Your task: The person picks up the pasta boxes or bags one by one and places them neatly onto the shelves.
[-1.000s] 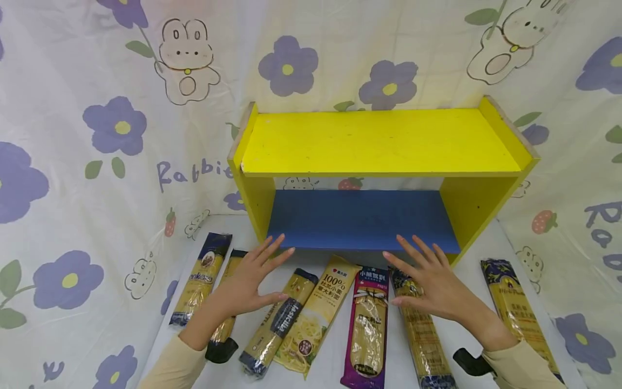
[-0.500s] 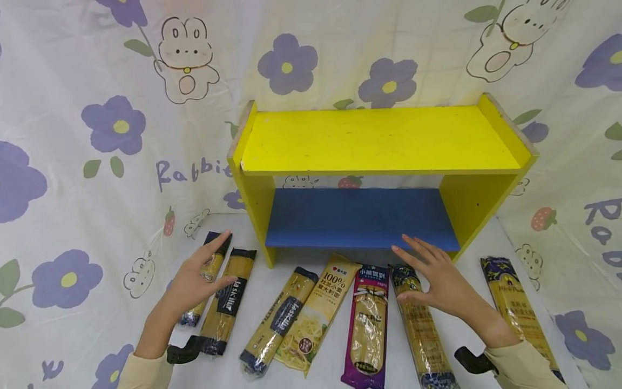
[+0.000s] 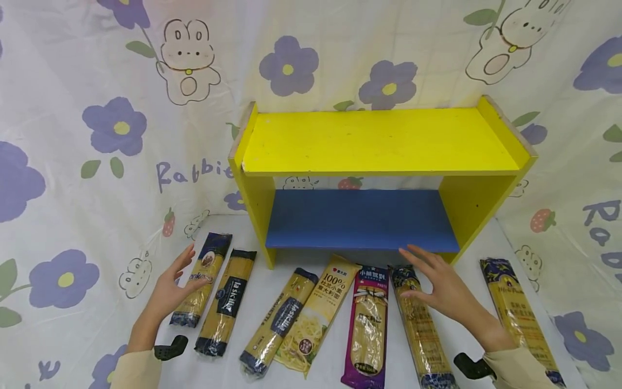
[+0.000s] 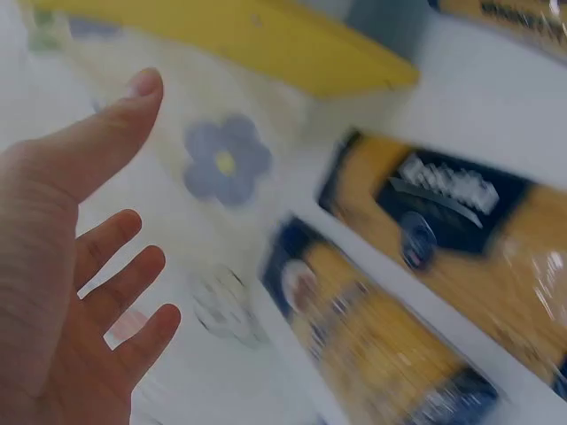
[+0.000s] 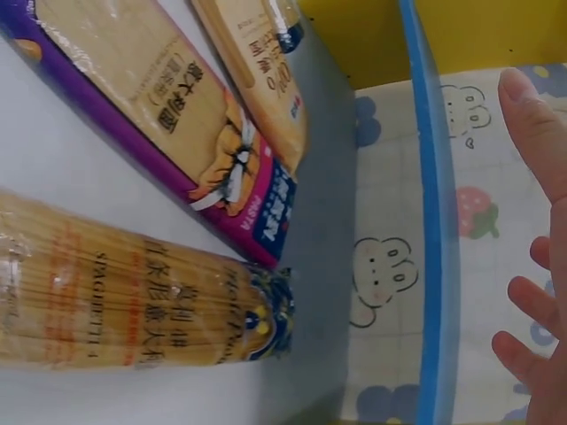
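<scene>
My left hand (image 3: 171, 289) hovers by the leftmost spaghetti pack (image 3: 201, 281), fingers loosely bent and thumb apart, holding nothing. Just right of that pack lies a dark-labelled spaghetti pack (image 3: 227, 302). In the left wrist view the left hand (image 4: 80, 266) is apart from both packs. My right hand (image 3: 444, 286) hangs over a spaghetti pack with a blue top (image 3: 423, 335), its fingers spread and nothing in them. That same spaghetti pack (image 5: 133, 292) lies untouched in the right wrist view, beside a purple pasta pack (image 5: 168, 115).
A yellow shelf unit (image 3: 384, 140) with a blue lower board (image 3: 359, 219) stands at the back. Another lasicilla pack (image 3: 279, 321), a cream noodle pack (image 3: 318, 316) and the purple pack (image 3: 367, 329) lie before it. One more pack (image 3: 520, 316) lies far right.
My left hand has moved left and slightly down, from above the second pack to beside the leftmost one. My right hand has stayed nearly in place, dipping slightly. The packs have not moved.
</scene>
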{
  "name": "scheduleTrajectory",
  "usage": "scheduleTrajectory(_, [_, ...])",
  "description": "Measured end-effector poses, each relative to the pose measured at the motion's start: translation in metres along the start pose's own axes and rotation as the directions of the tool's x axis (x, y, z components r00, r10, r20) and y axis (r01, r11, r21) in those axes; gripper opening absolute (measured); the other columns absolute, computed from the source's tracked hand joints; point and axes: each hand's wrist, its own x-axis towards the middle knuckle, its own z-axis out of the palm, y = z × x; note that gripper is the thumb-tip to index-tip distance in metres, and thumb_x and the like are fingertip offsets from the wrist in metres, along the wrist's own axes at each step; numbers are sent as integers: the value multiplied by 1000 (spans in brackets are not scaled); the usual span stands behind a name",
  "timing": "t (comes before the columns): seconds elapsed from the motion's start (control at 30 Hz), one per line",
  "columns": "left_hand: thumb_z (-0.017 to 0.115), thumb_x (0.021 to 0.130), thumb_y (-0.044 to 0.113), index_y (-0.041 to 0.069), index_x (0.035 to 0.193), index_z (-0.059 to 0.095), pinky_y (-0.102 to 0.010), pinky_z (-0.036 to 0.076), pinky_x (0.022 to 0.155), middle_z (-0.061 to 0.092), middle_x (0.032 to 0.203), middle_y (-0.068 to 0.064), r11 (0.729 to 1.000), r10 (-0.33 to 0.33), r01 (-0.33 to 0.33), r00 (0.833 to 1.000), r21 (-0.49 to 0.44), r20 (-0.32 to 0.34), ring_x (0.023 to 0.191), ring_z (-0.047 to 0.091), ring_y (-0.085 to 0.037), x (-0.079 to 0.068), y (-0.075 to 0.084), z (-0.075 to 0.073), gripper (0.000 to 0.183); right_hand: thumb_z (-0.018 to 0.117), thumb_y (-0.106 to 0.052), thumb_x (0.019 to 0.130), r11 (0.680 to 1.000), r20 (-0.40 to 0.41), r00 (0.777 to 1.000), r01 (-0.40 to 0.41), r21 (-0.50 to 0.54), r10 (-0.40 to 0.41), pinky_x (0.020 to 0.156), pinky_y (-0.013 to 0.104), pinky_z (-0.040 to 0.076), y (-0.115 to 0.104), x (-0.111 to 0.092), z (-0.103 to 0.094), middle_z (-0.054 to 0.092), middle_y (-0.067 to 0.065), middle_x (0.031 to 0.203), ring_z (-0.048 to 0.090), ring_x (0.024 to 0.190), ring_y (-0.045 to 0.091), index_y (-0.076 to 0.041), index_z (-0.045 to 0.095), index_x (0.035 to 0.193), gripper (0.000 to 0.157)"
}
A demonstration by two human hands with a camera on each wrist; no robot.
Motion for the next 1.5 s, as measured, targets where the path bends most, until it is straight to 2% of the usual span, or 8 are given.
scheduleTrajectory(0.4, [71, 90, 41, 22, 159, 21, -70, 31, 110, 30, 158, -28, 978, -206, 205, 976, 27, 69, 141, 32, -53, -5, -83, 19, 88, 84, -31, 74, 1000, 29, 1000, -2, 31, 1, 97, 65, 45, 3, -11, 19, 44, 17, 151, 45, 132, 43, -24, 38, 153, 92])
scheduleTrajectory(0.7, [68, 89, 51, 25, 160, 17, -73, 31, 108, 21, 161, -28, 922, -386, 377, 905, 84, 178, 144, 24, -54, 4, -103, 29, 91, 82, -35, 77, 996, 94, 994, -65, 65, 59, 99, 64, 44, -1, -20, 42, 44, 14, 151, 46, 131, 42, -27, 37, 154, 89])
scheduleTrajectory(0.93, [67, 93, 39, 16, 159, 18, -74, 25, 111, 21, 156, -37, 926, -376, 360, 905, 115, 200, 141, 22, -60, 5, -114, 33, 86, 81, -39, 78, 995, 92, 991, -96, 26, 93, 98, 65, 44, 3, -24, 50, 43, 17, 151, 47, 130, 45, -27, 35, 154, 90])
scheduleTrajectory(1.07, [68, 93, 32, 14, 159, 20, -72, 30, 109, 27, 153, -39, 928, -366, 342, 911, 151, 189, 138, 29, -61, 3, -117, 36, 83, 80, -32, 81, 982, -32, 984, -174, 78, 177, 96, 67, 44, 16, -19, 35, 45, 20, 149, 45, 130, 47, -24, 38, 153, 83])
scheduleTrajectory(1.17, [69, 93, 29, 13, 158, 22, -70, 37, 105, 31, 151, -39, 930, -359, 335, 915, 149, 184, 133, 37, -61, 2, -117, 37, 82, 80, -19, 83, 944, -261, 912, -277, 181, 318, 98, 50, 47, 31, -11, 11, 54, 22, 138, 51, 124, 41, -17, 50, 146, 69])
scheduleTrajectory(1.37, [71, 92, 23, 11, 158, 23, -65, 42, 104, 34, 150, -37, 932, -359, 340, 917, 129, 174, 130, 45, -57, 2, -117, 38, 83, 74, -14, 89, 853, -605, 603, -396, 339, 520, 85, 4, 37, 56, 4, -27, 63, 9, 111, 53, 101, 1, -8, 63, 129, 42])
scheduleTrajectory(1.43, [72, 91, 22, 10, 157, 24, -65, 43, 103, 36, 148, -38, 932, -353, 332, 921, 143, 163, 128, 46, -57, 2, -117, 39, 83, 72, -17, 91, 830, -619, 554, -390, 398, 557, 85, 4, 39, 59, 8, -39, 60, -5, 110, 50, 102, -7, -16, 60, 133, 44])
scheduleTrajectory(1.5, [72, 90, 21, 9, 157, 25, -65, 42, 102, 37, 146, -39, 931, -353, 332, 923, 150, 150, 127, 47, -57, 1, -116, 40, 82, 68, -18, 94, 813, -605, 545, -352, 463, 580, 88, 7, 40, 54, 14, -56, 56, -16, 114, 52, 106, -6, -23, 52, 140, 50])
